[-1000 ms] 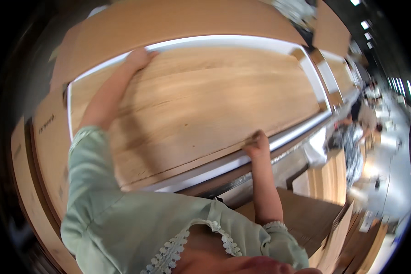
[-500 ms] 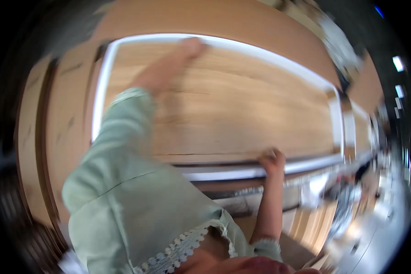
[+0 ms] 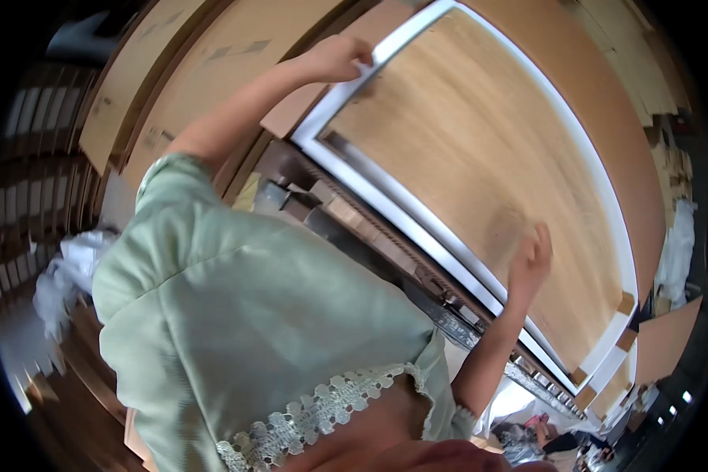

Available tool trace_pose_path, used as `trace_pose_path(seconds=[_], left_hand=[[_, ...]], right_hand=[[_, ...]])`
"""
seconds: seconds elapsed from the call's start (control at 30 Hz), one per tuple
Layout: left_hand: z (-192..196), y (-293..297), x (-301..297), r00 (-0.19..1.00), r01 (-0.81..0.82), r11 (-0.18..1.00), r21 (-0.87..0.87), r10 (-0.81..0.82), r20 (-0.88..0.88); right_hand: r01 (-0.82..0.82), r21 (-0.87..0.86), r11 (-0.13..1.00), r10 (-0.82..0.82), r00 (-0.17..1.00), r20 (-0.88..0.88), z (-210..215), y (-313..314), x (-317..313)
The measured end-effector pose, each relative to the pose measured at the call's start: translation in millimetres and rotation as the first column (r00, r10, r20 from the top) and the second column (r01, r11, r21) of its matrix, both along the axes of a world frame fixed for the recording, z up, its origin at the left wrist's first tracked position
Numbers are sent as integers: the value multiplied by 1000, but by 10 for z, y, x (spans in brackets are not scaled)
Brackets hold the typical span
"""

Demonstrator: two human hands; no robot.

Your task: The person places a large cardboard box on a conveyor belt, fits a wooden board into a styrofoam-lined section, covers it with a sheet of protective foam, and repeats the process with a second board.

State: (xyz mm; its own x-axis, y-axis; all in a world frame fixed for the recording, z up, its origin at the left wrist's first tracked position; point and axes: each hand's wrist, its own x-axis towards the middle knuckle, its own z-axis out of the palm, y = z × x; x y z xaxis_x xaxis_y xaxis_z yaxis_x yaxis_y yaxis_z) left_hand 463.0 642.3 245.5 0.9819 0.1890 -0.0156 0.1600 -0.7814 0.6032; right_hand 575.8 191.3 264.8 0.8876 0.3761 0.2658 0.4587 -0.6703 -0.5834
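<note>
Inside the open carton (image 3: 295,110): wooden panel (image 3: 480,149), lying flat, bordered by white lining (image 3: 413,234).
Near edge: I see a narrow gap between panel and lining.
Far edge: brown flap (image 3: 578,75) spreads beyond the lining.
Left hand (image 3: 338,59): fingers curled at the lining's left edge; I cannot tell whether they grip.
Right hand (image 3: 530,263): fingers apart, over the panel's near side, open room beyond.

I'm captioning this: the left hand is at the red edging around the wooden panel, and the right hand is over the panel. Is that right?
Not quite: the head view shows the edging is white, not red. The left hand is indeed at it, and the right hand is over the wooden panel.
</note>
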Motion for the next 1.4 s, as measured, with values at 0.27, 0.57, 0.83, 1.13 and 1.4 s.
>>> trace_pose_path(seconds=[0.27, 0.57, 0.83, 1.13, 1.4], left_hand=[[-20, -569, -830, 973, -229, 972, -50, 228, -26], [-159, -708, -688, 989, -148, 987, 55, 149, -11], [-79, -787, -732, 991, -124, 983, 135, 129, -25], [314, -37, 1050, 960, -252, 968, -16, 252, 119], [-517, 345, 2582, 950, -278, 960, -36, 280, 135]], right_hand=[[-872, -75, 483, 825, 424, 373, -47, 2417, -416], [-886, -349, 304, 936, 210, 282, -158, 2821, -273], [-905, -362, 223, 962, 144, 231, -115, 2688, -212], [-912, -346, 219, 961, 141, 238, -194, 2604, -54], [-938, -216, 270, 960, 246, 131, -291, 2628, -60]])
